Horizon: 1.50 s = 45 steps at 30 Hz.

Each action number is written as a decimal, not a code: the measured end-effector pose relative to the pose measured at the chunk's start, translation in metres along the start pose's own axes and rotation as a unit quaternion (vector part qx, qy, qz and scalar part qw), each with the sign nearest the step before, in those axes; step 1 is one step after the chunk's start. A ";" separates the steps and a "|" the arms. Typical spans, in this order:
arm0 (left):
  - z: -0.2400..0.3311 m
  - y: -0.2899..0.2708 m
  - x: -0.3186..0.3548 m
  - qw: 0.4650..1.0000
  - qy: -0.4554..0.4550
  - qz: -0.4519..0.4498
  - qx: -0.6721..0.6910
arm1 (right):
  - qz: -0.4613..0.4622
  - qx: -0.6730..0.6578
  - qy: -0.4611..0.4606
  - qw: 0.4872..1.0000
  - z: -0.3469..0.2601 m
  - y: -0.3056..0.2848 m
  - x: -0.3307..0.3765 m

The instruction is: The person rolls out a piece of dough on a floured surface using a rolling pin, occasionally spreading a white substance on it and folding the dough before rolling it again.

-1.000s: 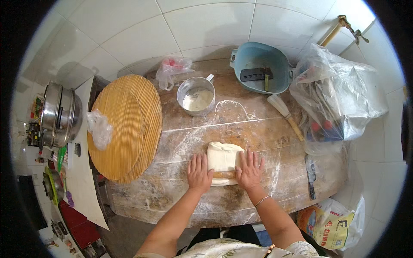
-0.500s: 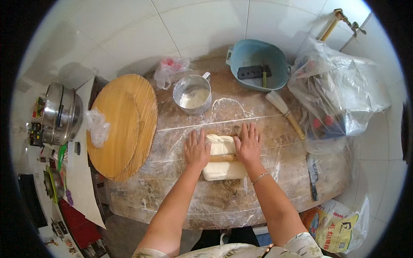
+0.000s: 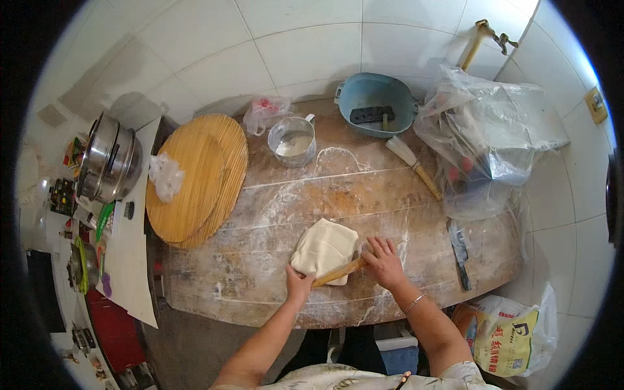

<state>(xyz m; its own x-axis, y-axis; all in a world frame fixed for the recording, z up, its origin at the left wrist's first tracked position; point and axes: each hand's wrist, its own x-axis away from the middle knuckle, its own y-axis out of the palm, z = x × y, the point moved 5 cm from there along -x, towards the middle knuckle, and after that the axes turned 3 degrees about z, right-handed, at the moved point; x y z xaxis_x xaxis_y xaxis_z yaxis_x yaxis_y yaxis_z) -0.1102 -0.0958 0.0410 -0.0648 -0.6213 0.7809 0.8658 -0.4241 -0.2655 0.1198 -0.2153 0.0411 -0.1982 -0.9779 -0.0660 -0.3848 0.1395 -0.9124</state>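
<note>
A flattened, folded slab of pale dough (image 3: 325, 246) lies on the floured wooden table, its corner pointing away from me. Slantwise across its near edge runs a wooden rolling pin (image 3: 339, 272), the right end farther from me than the left. My left hand (image 3: 299, 283) is closed at the pin's left end, with fingers against the dough's lower left edge. At the other end, my right hand (image 3: 383, 262) holds the pin, thumb by the wood and fingers reaching forward over it.
Behind the dough stand a metal cup (image 3: 292, 144) with flour and a blue basin (image 3: 378, 107). Round wooden boards (image 3: 188, 185) lie left. On the right are a brush (image 3: 416, 168), a knife (image 3: 459, 255) and a plastic-covered box (image 3: 494, 156).
The pin has swung from level to slanted and moved to the dough's near edge. The dough now looks flatter, wider and turned. Both my hands have come nearer to me.
</note>
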 end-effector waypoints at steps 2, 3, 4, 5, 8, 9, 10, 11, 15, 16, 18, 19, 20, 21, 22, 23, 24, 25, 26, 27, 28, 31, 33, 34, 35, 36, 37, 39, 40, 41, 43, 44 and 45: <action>-0.016 -0.025 0.016 0.972 0.159 0.110 -0.135 | 0.014 0.001 -0.022 1.000 -0.012 -0.014 0.001; -0.019 -0.036 0.020 0.937 0.236 0.162 -0.202 | 0.014 0.005 -0.028 0.999 -0.018 -0.011 0.005; -0.012 -0.036 0.017 0.899 0.318 0.136 -0.269 | 0.010 0.013 -0.031 0.999 -0.022 -0.009 0.011; -0.004 -0.038 0.010 0.849 0.395 0.109 -0.332 | -0.009 0.032 -0.019 0.999 -0.029 -0.004 0.017; 0.013 -0.025 -0.005 0.749 0.477 0.059 -0.456 | -0.004 -0.028 0.039 0.999 -0.059 0.010 0.018; 0.011 -0.021 -0.013 0.737 0.470 0.054 -0.483 | -0.004 -0.017 0.062 0.998 -0.066 0.021 0.017; 0.011 -0.018 -0.019 0.724 0.462 0.049 -0.510 | -0.004 -0.009 0.087 0.996 -0.065 0.026 0.015; 0.015 -0.015 -0.023 0.716 0.482 0.073 -0.500 | -0.003 -0.001 0.112 0.994 -0.062 0.029 0.009; 0.033 0.012 -0.051 0.751 0.428 0.071 -0.498 | -0.003 0.031 0.182 0.983 -0.033 0.033 -0.019; 0.043 0.016 -0.054 0.742 0.432 0.087 -0.506 | -0.004 0.038 0.198 0.979 -0.028 0.030 -0.030; 0.066 0.027 -0.063 0.724 0.440 0.115 -0.518 | 0.016 0.028 0.224 0.974 -0.014 0.025 -0.052; 0.074 0.032 -0.066 0.720 0.445 0.122 -0.519 | 0.024 0.034 0.232 0.972 -0.006 0.028 -0.058; 0.080 0.036 -0.070 0.720 0.446 0.127 -0.517 | 0.032 0.040 0.240 0.970 0.001 0.030 -0.062; 0.090 0.037 -0.074 0.716 0.451 0.138 -0.515 | 0.035 0.034 0.243 0.969 0.004 0.024 -0.073; 0.097 0.038 -0.078 0.712 0.456 0.149 -0.513 | 0.053 0.031 0.246 0.967 0.008 0.024 -0.080; 0.097 0.040 -0.086 0.702 0.471 0.164 -0.508 | 0.071 0.028 0.249 0.965 0.012 0.024 -0.085; 0.103 0.042 -0.090 0.711 0.468 0.154 -0.502 | 0.088 0.027 0.254 0.963 0.015 0.022 -0.086; 0.110 0.046 -0.091 0.720 0.464 0.143 -0.495 | 0.092 0.002 0.267 0.959 0.017 0.020 -0.088; 0.110 0.049 -0.090 0.730 0.460 0.132 -0.488 | 0.087 -0.006 0.257 0.962 0.015 0.023 -0.079; 0.113 0.052 -0.089 0.734 0.453 0.104 -0.496 | 0.093 -0.012 0.243 0.966 0.015 0.021 -0.076; 0.116 0.050 -0.089 0.720 0.464 0.084 -0.509 | 0.105 -0.023 0.222 0.969 0.012 0.018 -0.082; 0.105 0.053 -0.090 0.679 0.509 0.018 -0.528 | 0.049 -0.032 0.114 0.992 -0.009 0.031 -0.046; 0.113 0.056 -0.091 0.708 0.463 -0.048 -0.531 | 0.032 -0.009 0.085 0.996 -0.011 0.030 -0.021; 0.115 0.061 -0.091 0.722 0.437 -0.085 -0.530 | 0.031 0.019 0.096 0.995 -0.008 0.025 -0.008; 0.123 0.066 -0.086 0.674 0.460 -0.039 -0.577 | 0.030 0.048 0.106 0.993 -0.004 0.020 0.003; 0.133 0.068 -0.084 0.711 0.413 -0.070 -0.565 | 0.045 0.020 0.130 0.990 0.000 0.011 0.016; 0.149 0.066 -0.081 0.745 0.363 -0.095 -0.551 | 0.063 -0.011 0.149 0.987 0.005 0.001 0.025; 0.149 0.065 -0.094 0.782 0.346 -0.146 -0.497 | 0.097 -0.033 0.180 0.978 0.028 -0.011 0.051; 0.148 0.068 -0.087 0.757 0.356 -0.169 -0.522 | 0.110 -0.027 0.196 0.974 0.036 -0.018 0.063; 0.147 0.070 -0.079 0.730 0.366 -0.191 -0.545 | 0.109 -0.016 0.205 0.972 0.043 -0.026 0.071; 0.144 0.074 -0.052 0.669 0.445 -0.166 -0.571 | 0.162 -0.073 0.267 0.947 0.053 -0.039 0.089; 0.131 0.068 -0.041 0.648 0.500 -0.134 -0.559 | 0.189 -0.103 0.296 0.931 0.055 -0.043 0.095; 0.117 0.059 -0.027 0.622 0.553 -0.100 -0.545 | 0.231 -0.109 0.292 0.922 0.052 -0.049 0.094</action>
<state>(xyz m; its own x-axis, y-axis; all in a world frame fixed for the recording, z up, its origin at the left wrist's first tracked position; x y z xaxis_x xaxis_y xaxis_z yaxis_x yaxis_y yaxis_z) 0.0005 -0.0262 0.0706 -0.9408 -0.3027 0.1526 -0.0254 -0.3861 -0.9221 0.1671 -0.3225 0.0581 -0.8131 -0.5651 -0.1400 -0.2977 0.6102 -0.7342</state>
